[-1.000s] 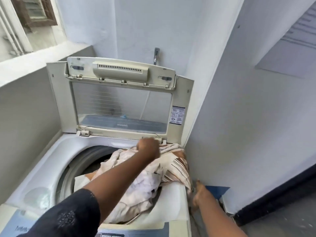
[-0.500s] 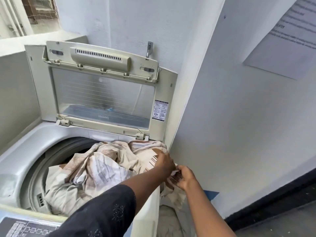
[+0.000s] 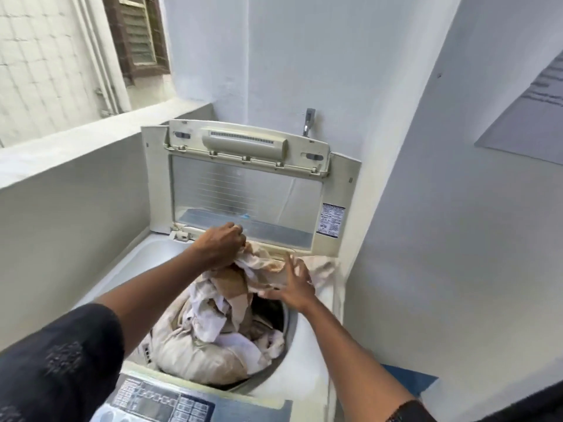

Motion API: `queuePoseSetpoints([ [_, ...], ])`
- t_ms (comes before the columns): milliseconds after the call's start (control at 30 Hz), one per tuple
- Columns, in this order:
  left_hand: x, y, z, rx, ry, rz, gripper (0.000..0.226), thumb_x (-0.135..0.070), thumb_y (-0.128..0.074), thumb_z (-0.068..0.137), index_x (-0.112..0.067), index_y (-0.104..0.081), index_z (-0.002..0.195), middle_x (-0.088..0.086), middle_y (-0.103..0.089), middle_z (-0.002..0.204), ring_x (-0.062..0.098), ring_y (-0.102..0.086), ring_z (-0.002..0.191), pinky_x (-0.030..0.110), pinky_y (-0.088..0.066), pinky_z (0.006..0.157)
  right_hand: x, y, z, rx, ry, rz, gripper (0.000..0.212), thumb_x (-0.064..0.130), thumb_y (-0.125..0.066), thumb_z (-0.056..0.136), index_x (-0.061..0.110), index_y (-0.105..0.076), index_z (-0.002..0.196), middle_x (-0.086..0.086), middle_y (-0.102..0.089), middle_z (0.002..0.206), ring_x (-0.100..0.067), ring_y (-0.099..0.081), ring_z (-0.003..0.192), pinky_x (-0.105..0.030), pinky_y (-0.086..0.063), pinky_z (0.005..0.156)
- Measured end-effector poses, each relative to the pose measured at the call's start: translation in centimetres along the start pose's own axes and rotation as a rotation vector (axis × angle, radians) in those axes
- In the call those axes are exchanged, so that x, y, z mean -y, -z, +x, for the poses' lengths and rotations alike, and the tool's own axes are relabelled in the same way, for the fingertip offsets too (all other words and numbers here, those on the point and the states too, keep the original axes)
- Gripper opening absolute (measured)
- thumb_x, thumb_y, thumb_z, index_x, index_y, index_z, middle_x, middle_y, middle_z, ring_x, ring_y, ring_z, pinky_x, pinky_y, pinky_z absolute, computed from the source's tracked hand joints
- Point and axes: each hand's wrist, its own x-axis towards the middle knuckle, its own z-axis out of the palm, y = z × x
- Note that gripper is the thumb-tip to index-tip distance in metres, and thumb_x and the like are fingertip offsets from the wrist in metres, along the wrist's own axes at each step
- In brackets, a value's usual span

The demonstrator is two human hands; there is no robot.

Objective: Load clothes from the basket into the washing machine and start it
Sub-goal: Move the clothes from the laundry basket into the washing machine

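Note:
A top-loading washing machine [image 3: 128,278] stands in a corner with its lid [image 3: 246,190] raised upright. A bundle of beige and white striped cloth [image 3: 210,339] fills the drum opening and spills over the back right rim. My left hand [image 3: 222,245] is closed on a fold of the cloth, holding it up near the lid hinge. My right hand [image 3: 294,284] lies on the cloth at the drum's right rim with fingers spread. The control panel [image 3: 164,403] runs along the machine's front edge. The basket is not clearly in view.
White walls close in behind and to the right of the machine. A tap [image 3: 309,121] sticks out of the back wall above the lid. A low parapet wall [image 3: 76,166] runs along the left. Something blue [image 3: 408,380] lies on the floor at the right.
Both hands have moved from the machine's right edge, where cloth hung outside, up over the drum. The left hand now lifts a fold near the hinge. More cloth sits inside the drum.

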Motion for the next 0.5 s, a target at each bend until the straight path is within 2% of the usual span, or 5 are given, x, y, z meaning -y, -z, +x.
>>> queuePoseSetpoints([
  [67,1.5,-2.1,-1.8,0.134,0.001,0.010,0.037,-0.023,-0.045,0.088,-0.020,-0.053,0.125,0.007,-0.049,0.131,0.027,-0.042,0.125,0.035,-0.036,0.103,2.1,-2.8,1.1,0.126,0.066,-0.197,0.118,0.054,-0.076,0.068,0.040,0.010,0.148,-0.012,0.019,0.157,-0.035,0.006,0.147,-0.053,-0.011,0.117],
  [167,1.9,-8.9,-4.2,0.452,0.274,-0.263,0.083,-0.053,-0.057,0.078,-0.045,-0.012,0.147,0.001,-0.010,0.158,0.036,-0.014,0.142,0.061,-0.020,0.110,2.7,-7.2,1.8,0.291,0.051,-0.369,0.123,0.053,-0.078,0.064,0.043,0.014,0.146,-0.009,0.030,0.154,-0.040,0.019,0.143,-0.057,-0.002,0.117],
  [267,0.8,-14.9,-5.8,0.684,0.347,-0.407,0.124,-0.062,-0.074,0.058,-0.052,0.019,0.140,0.001,0.014,0.160,0.041,-0.003,0.145,0.062,-0.018,0.112,1.8,-10.2,2.4,0.372,-0.048,-0.484,0.126,0.046,-0.080,0.065,0.041,0.015,0.146,-0.009,0.033,0.153,-0.043,0.016,0.143,-0.063,0.000,0.112],
  [400,-0.3,-19.8,-4.9,0.668,0.364,-0.425,0.136,-0.060,-0.080,0.051,-0.047,0.019,0.143,0.005,0.017,0.159,0.045,-0.005,0.144,0.058,-0.022,0.114,-0.4,-13.8,4.7,0.443,-0.213,-0.444,0.135,0.043,-0.084,0.061,0.045,0.025,0.140,-0.016,0.036,0.150,-0.044,0.009,0.144,-0.063,-0.014,0.113],
  [500,-0.3,-23.6,-2.3,0.599,0.328,-0.453,0.137,-0.064,-0.079,0.045,-0.051,0.018,0.141,0.010,0.013,0.159,0.043,-0.005,0.144,0.062,-0.028,0.108,-2.4,-15.4,6.3,0.367,-0.276,-0.334,0.131,0.042,-0.082,0.065,0.045,0.025,0.140,-0.023,0.030,0.151,-0.042,-0.011,0.145,-0.050,-0.028,0.113],
])
